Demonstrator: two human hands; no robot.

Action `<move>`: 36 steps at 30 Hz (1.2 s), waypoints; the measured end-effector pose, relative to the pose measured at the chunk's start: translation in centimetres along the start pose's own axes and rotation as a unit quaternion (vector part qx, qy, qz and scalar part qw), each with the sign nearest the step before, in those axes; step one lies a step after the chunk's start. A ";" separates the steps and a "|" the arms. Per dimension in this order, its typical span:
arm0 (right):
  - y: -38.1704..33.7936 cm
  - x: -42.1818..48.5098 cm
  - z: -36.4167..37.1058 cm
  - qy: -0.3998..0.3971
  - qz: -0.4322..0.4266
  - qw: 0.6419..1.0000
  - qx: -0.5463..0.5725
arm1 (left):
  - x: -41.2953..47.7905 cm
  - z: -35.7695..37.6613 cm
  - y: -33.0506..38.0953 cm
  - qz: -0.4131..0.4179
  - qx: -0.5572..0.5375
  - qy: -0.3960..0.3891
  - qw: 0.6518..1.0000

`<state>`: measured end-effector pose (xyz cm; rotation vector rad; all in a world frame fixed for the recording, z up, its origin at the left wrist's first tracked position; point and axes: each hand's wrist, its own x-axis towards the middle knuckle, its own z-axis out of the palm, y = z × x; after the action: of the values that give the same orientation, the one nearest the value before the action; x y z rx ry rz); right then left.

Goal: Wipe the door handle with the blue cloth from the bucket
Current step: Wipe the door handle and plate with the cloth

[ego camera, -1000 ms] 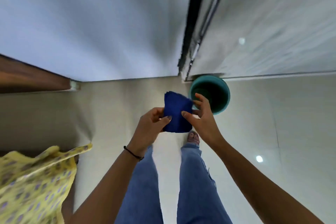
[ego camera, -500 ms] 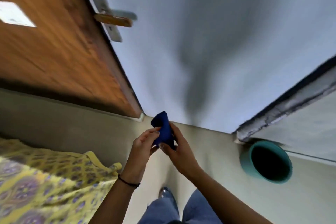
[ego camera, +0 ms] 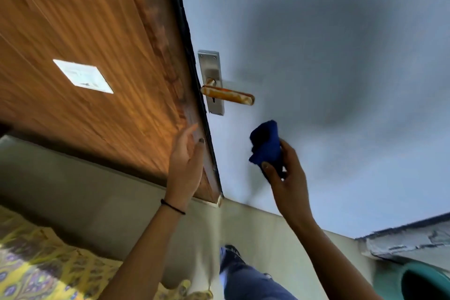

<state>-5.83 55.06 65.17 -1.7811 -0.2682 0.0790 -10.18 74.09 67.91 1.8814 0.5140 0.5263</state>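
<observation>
1. Right hand (ego camera: 286, 178): fingers closed around bunched blue cloth (ego camera: 265, 145), held below the door handle (ego camera: 227, 95), not touching it.
2. Left hand (ego camera: 186, 161): open, empty, at the door edge.
3. Bucket (ego camera: 423, 282): on the floor, cloth already out.
4. Outstanding: wiping not begun.

The door handle (ego camera: 227, 96) sticks out rightward from the door's edge, above both hands. The cloth (ego camera: 266, 145) sits below-right of it, apart. The bucket (ego camera: 423, 282) stands on the floor (ego camera: 73, 192), far lower right.
</observation>
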 end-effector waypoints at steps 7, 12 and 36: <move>-5.6 7.2 4.2 0.066 -0.165 0.967 -0.182 | 11.4 -3.4 0.4 0.250 0.162 0.117 0.947; -6.2 10.3 8.3 0.121 -0.264 0.880 -0.374 | 16.7 -3.8 -1.0 0.336 0.245 0.167 0.894; -8.1 15.1 15.5 0.080 -0.066 0.803 -0.587 | 22.6 -5.3 -5.2 0.525 0.256 0.128 0.801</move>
<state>4.61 74.83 70.92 -2.9786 -0.3497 -0.4358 4.56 92.79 67.48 2.5504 -0.3495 1.5009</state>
